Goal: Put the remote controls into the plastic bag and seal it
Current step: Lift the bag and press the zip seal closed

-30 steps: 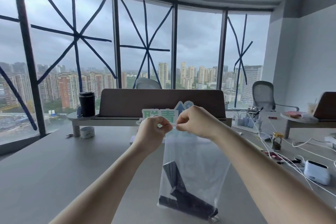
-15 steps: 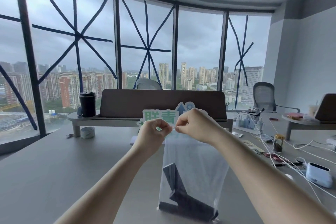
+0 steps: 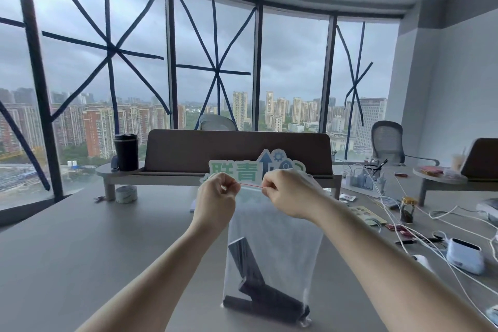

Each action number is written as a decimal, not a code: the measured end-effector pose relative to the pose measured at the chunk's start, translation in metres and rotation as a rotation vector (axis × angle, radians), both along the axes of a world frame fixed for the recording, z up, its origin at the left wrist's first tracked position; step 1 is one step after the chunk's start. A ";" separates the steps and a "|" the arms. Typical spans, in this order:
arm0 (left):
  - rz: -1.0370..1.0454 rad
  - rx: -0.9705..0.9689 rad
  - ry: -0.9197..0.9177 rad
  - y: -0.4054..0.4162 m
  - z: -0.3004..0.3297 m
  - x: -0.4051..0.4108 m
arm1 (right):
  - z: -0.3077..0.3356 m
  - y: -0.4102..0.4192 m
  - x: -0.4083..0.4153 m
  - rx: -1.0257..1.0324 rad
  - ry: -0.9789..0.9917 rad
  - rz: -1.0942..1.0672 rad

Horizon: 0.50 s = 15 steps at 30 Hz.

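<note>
Head view. A clear plastic bag (image 3: 272, 245) hangs upright above the grey counter (image 3: 80, 250), held by its top edge at the centre of the scene. The left hand (image 3: 217, 194) pinches the left end of the bag's mouth, its fingers (image 3: 229, 187) pressed together on the strip. The right hand (image 3: 289, 191) pinches the same edge just to the right, its fingers (image 3: 268, 189) likewise closed on it. Between the two hands a short stretch of the thin red seal line (image 3: 250, 185) is visible, drawn taut; whether the seal is fully pressed shut along its length cannot be told.

Dark remote controls (image 3: 258, 291) lie inside the bag at its bottom: one leans tilted up toward the left wall of the bag, the others lie flatter across the bottom, overlapping. Their exact number cannot be told. The bag's lower corners are at, or just above, the counter surface.

Behind the hands, a green-and-white cut-out sign (image 3: 242, 170) stands against a brown desk partition (image 3: 237, 148). A black tumbler (image 3: 126, 152) stands on the shelf far left of the partition, and a roll of tape (image 3: 126, 194) sits on the counter below it. To the right, white cables (image 3: 436, 224), a small jar (image 3: 407, 209) with a gold lid and a white device (image 3: 464, 255) lie on the counter, well apart from the bag.
</note>
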<state>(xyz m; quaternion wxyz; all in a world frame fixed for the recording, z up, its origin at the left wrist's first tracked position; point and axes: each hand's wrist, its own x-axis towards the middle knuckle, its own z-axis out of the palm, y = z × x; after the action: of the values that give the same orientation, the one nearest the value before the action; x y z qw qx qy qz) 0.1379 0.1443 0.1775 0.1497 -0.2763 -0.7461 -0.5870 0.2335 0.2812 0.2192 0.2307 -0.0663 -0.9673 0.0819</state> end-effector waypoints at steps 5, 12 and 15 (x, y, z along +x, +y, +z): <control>0.072 0.042 -0.005 -0.019 -0.002 -0.012 | -0.009 0.017 0.014 0.013 -0.004 -0.052; 0.150 0.056 0.004 -0.038 0.001 -0.024 | -0.009 0.026 0.021 0.009 0.007 -0.066; 0.157 0.075 -0.003 -0.045 0.001 -0.032 | -0.008 0.025 0.022 0.012 0.000 -0.079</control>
<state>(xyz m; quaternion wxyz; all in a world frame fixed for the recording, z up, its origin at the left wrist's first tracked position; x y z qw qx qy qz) 0.1063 0.0997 0.1782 0.2044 -0.2099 -0.7432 -0.6015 0.2551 0.3066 0.2109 0.2344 -0.1031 -0.9644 0.0669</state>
